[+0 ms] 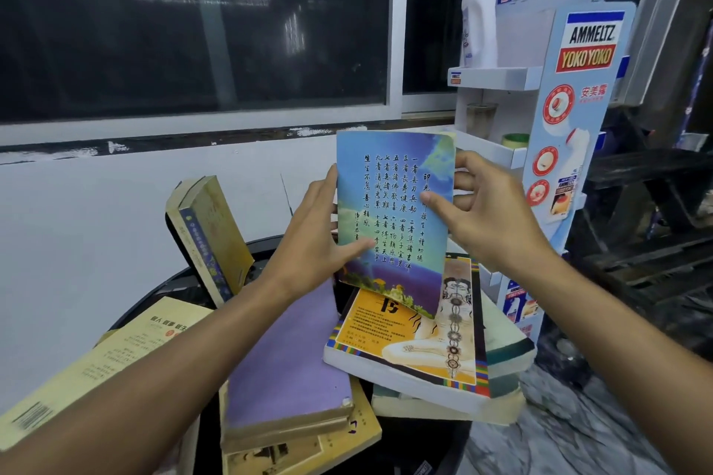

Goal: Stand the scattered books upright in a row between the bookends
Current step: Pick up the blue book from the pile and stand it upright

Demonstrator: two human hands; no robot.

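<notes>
I hold a thin blue book (389, 181) with columns of printed characters upright in the air, above a round black table (162, 289). My left hand (312, 231) grips its left edge and my right hand (486, 212) its right edge. Under it lies an orange-covered book (409, 343) showing a seated figure, on top of a stack. A purple book (285, 359) lies flat on other books below my left forearm. A yellowish book (210, 231) with a dark blue spine leans tilted at the table's back left. No bookend is clearly visible.
A cream book (96, 359) lies flat at the table's left, partly under my left arm. A white cardboard display stand (578, 96) with shelves rises at the right, with a white bottle (478, 19) on top. A white wall and dark window lie behind.
</notes>
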